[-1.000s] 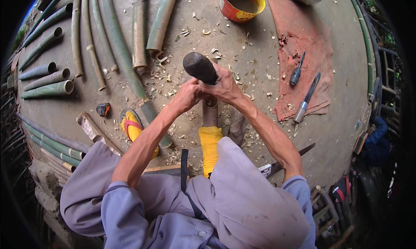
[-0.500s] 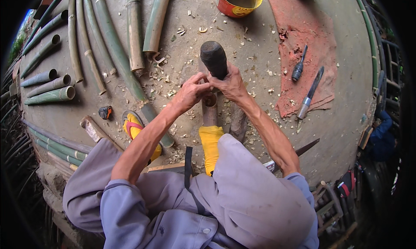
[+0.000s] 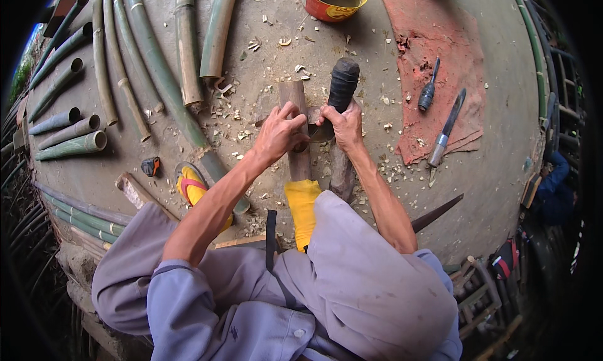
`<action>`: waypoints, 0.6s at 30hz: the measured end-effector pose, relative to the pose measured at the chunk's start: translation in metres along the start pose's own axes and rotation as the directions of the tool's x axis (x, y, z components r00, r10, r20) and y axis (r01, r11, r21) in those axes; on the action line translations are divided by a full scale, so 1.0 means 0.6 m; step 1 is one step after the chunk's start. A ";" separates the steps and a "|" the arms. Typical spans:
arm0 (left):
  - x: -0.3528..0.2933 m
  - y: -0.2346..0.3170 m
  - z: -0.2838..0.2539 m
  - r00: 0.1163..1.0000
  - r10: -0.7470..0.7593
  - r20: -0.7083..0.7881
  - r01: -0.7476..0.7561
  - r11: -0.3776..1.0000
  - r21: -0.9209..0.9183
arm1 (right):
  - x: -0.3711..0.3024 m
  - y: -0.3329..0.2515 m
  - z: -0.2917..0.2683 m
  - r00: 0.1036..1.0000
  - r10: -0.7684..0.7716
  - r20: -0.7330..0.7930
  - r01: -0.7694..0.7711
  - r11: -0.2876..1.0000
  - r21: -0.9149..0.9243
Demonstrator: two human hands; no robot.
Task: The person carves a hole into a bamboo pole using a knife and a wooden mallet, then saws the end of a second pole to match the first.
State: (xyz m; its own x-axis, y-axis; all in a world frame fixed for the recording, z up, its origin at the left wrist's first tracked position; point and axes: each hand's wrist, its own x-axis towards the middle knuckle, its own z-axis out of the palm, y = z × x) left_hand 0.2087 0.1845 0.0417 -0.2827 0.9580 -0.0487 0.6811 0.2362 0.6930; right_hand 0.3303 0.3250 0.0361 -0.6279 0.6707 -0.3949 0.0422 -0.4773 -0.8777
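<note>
Item: 2 bare hands at a wood piece, centre of the frame

- Left hand (image 3: 279, 133): fingers curled together and clamped over the upper part of a brown wood piece (image 3: 293, 96), which stands lengthwise up the frame from the lap; the grip looks meant to steady it against a blow or cut
- Right hand (image 3: 344, 123): fingers wrapped tight round the lower end of a dark, wrapped mallet-like tool (image 3: 343, 83), its thick head pointing to the upper centre; the hand sits just beside the wood piece, so the tool lies close along its right edge. Whether a blade is pinned between hand and wood cannot be told
- Yellow foot covering (image 3: 301, 204): below the hands, touching the lower end of the wood piece, apparently bracing it
- Yellow sandal with red strap (image 3: 191, 188): lower left of the hands, set on a bamboo pole
- Bamboo poles (image 3: 157, 65): fanned across the upper left, cut ends outward, within arm's reach
- Wood chips (image 3: 251, 116): scattered around the hands on the concrete floor (image 3: 502, 172)
- Red cloth (image 3: 433, 59): upper right, keeping 2 hand tools (image 3: 445, 130) off the floor
- Red and yellow bowl (image 3: 335, 0): top centre, well apart
</note>
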 end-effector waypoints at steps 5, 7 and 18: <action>0.002 -0.012 -0.010 0.998 0.056 -0.043 -0.061 0.991 -0.117 | -0.043 -0.001 -0.011 0.991 -0.058 -0.120 0.069 0.994 0.089; -0.013 -0.016 -0.011 0.998 -0.031 -0.054 0.018 0.973 -0.232 | -0.102 0.001 -0.014 0.981 -0.167 -0.096 0.148 0.972 -0.180; -0.114 0.009 0.055 0.659 -0.747 -0.091 0.446 0.485 -0.752 | -0.177 0.066 -0.028 0.369 -0.514 0.775 0.929 0.167 -0.331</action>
State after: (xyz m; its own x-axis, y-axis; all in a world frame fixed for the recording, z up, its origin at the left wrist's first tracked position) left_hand 0.2541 0.1253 0.0247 -0.7563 0.4398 -0.4844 -0.3041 0.4193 0.8554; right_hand 0.4120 0.2445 0.0390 -0.8553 0.0527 0.5155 -0.3186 0.7311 -0.6034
